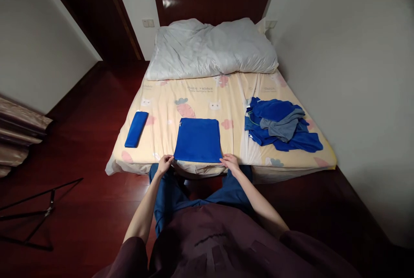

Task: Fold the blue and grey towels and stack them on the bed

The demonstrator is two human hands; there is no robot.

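A folded blue cloth [198, 140] lies as a flat rectangle on the bed's near edge. My left hand [164, 163] pinches its near left corner, fingers closed. My right hand [230, 162] grips its near right corner, fingers curled. Further left on the bed lies a narrow folded blue cloth [136, 129]. At the right sits a loose heap of blue and grey garments [280, 124].
The bed [207, 92] has a cream sheet with carrot prints, a white duvet [211, 47] bunched at a dark wooden headboard. Red wooden floor surrounds it. A black metal rack [35, 215] lies on the floor at left. A white wall runs along the right.
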